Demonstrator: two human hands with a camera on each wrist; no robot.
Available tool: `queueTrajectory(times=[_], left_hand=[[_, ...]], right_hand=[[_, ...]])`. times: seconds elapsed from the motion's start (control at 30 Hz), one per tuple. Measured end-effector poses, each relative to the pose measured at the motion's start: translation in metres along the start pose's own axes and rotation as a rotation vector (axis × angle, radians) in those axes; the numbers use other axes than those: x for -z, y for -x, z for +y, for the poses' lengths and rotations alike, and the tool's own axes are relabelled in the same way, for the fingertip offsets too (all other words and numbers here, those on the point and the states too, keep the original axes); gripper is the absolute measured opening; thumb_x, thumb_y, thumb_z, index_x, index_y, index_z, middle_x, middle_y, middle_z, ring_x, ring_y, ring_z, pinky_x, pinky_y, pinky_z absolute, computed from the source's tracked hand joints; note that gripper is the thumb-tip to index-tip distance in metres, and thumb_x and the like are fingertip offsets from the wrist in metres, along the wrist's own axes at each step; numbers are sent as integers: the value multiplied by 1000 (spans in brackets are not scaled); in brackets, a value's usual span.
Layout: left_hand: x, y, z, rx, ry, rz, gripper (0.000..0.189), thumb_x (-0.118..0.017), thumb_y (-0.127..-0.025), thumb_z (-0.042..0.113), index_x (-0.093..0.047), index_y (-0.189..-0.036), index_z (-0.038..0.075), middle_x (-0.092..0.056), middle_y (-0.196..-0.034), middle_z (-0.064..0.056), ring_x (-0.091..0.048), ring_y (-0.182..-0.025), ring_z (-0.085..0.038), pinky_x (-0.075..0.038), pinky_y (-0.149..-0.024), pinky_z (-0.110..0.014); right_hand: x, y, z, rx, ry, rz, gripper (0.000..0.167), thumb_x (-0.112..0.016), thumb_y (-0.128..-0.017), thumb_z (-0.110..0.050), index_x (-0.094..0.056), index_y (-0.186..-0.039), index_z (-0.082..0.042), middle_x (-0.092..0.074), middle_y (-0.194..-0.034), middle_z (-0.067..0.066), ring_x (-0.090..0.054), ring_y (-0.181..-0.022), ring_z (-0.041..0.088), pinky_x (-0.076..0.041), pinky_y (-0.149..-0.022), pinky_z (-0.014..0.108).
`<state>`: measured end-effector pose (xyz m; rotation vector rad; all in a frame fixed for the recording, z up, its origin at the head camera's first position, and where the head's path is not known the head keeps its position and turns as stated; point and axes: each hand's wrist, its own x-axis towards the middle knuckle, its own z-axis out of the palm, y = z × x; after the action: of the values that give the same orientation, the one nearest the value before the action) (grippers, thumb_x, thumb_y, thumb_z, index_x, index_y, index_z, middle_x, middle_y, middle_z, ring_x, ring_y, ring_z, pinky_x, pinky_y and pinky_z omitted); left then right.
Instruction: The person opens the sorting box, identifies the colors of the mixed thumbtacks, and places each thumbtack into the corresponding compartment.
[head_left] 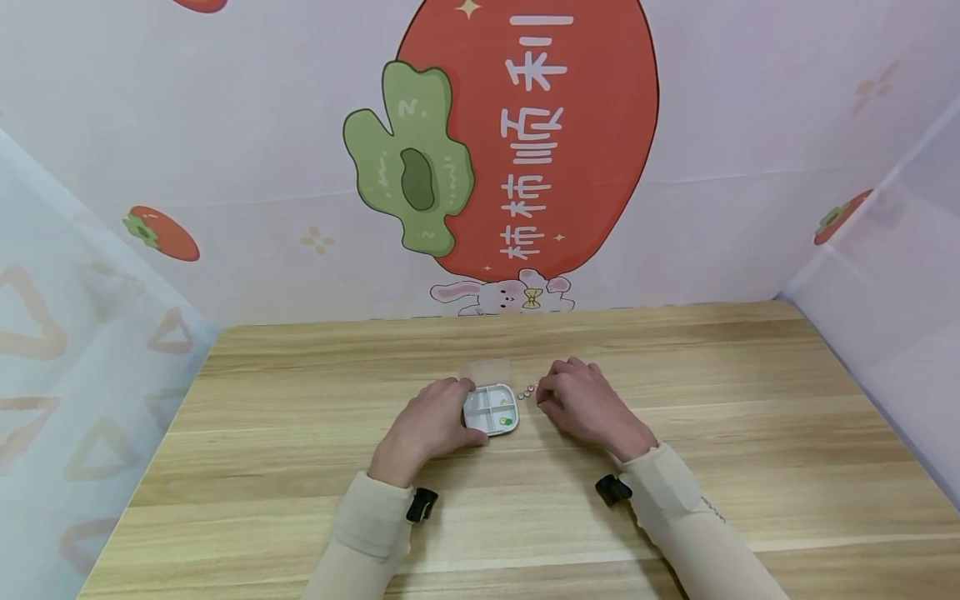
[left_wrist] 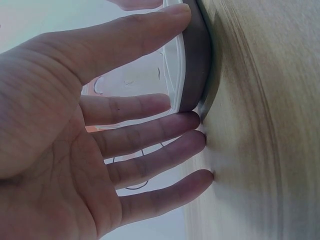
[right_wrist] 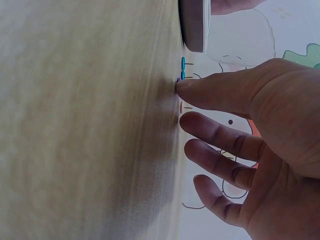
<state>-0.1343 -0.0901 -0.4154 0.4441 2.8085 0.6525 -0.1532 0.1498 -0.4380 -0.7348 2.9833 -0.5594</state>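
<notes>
A small white four-compartment case [head_left: 491, 409] with a dark underside lies on the table. In the head view its lower right compartment holds green and yellow bits. My left hand [head_left: 431, 421] grips the case at its left side, the thumb on the near edge and fingers on the far edge. Just right of the case, small round pieces [head_left: 527, 392] lie in a short row; two teal ones [right_wrist: 183, 67] show thin upright posts in the right wrist view. My right hand [head_left: 588, 406] is bent down beside this row. Its thumb hides part of a purple piece; the index fingertip is hidden.
A clear lid [head_left: 486, 370] extends from the far side of the case. The wooden table [head_left: 300, 500] meets a printed cloth backdrop [head_left: 262, 275] at the back, with cloth on both sides too. A black strap piece hangs at each wrist.
</notes>
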Motion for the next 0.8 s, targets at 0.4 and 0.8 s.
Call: queueTrajectory(times=[0.4, 0.8], left_hand=[[0, 0, 0, 1, 3, -3, 63, -92, -76, 28, -63, -125, 0, -66, -110, -9, -58, -89, -21, -51, -86, -41], [0, 0, -1, -8, -2, -3, 63, -92, -76, 29, -63, -124, 0, -66, -110, -9, -58, -89, -21, -51, -86, -41]], right_hand=[[-1, 0, 0, 12, -1, 2, 6, -77, -89, -13, -78, -90, -18, -63, -89, -7, -54, -91, 20, -42, -86, 47], [3, 1, 0, 35, -23, 15, 4, -77, -90, -14, -78, -91, -17, -64, -90, -9, -54, -92, 19, -42, -85, 46]])
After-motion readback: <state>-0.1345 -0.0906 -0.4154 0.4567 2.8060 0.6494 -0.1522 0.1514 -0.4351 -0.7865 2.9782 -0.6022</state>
